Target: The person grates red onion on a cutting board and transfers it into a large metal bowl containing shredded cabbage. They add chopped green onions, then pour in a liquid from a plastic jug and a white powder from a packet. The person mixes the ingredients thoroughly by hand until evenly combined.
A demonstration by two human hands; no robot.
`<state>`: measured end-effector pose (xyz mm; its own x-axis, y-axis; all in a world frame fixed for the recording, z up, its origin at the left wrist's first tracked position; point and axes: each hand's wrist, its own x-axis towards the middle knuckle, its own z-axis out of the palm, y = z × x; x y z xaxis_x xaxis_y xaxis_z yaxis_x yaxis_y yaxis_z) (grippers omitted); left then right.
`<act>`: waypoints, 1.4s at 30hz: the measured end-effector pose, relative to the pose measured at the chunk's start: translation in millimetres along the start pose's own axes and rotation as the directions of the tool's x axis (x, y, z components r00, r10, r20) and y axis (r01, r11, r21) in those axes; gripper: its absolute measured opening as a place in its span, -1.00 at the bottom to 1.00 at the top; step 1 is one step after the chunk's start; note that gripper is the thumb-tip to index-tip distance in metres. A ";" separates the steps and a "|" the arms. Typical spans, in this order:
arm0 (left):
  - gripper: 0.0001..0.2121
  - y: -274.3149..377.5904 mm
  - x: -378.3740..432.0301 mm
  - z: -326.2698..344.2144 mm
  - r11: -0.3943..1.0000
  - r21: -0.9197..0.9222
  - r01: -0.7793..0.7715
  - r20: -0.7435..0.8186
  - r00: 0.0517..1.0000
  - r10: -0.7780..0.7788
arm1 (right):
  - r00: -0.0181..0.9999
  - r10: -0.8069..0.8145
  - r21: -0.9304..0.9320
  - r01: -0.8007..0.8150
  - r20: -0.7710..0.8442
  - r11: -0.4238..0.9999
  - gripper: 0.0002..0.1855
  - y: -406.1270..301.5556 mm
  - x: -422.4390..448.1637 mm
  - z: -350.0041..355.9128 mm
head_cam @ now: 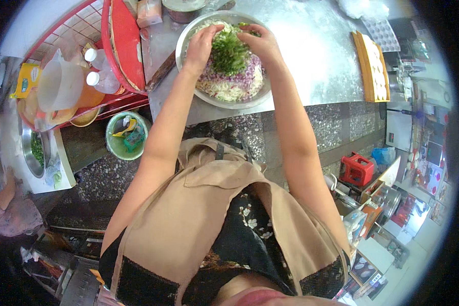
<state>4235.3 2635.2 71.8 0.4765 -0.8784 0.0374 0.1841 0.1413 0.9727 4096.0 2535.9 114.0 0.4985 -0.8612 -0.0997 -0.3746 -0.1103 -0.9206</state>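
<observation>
A wide metal bowl (229, 106) stands before me on the metal worktop, heaped with food. Pale shreds (229, 91) lie lowest and around the edge, with chopped purple onion (252, 76) over them. Chopped greens (229, 57) sit on top and look blurred, as if moving. My left hand (203, 46) is over the bowl's left side, fingertips reaching to the greens. Opposite it, my right hand (263, 41) has its fingers spread at the greens. No tool shows in either hand; the undersides of the fingers are partly hidden.
A wooden rolling pin (162, 70) lies partly behind the bowl. At left, a red basket (124, 46) holds bottles and a plastic jug (59, 82). Below it stands a green bucket (127, 153). A wooden tray (361, 69) of pale rounds lies at right. Another person's arm (5, 191) shows far left.
</observation>
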 end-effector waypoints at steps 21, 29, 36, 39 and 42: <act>-0.90 27.5 -10.4 42.8 0.478 0.866 -0.150 -0.068 0.909 0.410 | 0.933 -0.286 -0.283 0.341 0.219 0.896 -0.55 28.8 20.2 -42.1; -0.83 -4.4 -36.0 47.3 0.175 0.954 -0.242 0.160 0.909 0.385 | 0.798 -0.387 -0.488 0.593 0.462 0.641 -0.40 83.4 38.2 -32.6; -0.70 39.1 -62.8 89.2 0.476 0.870 -0.126 0.019 0.974 0.225 | 0.922 -0.300 -0.355 0.373 0.244 0.857 -0.59 32.9 14.9 -63.4; -0.63 -17.4 -78.7 72.7 0.168 0.985 -0.022 -0.006 0.987 0.163 | 0.804 -0.286 -0.509 0.562 0.522 0.652 -0.37 90.4 10.2 -48.0; -0.58 24.9 -93.8 87.2 0.575 0.815 -0.064 -0.149 0.937 0.315 | 0.877 -0.381 -0.153 0.437 0.293 0.886 -0.36 38.9 1.5 -74.7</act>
<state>4120.2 2681.3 112.5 0.6327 -0.7106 0.3078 -0.6255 -0.2347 0.7441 4023.7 2493.3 106.2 0.8092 -0.5673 0.1529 -0.2342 -0.5501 -0.8016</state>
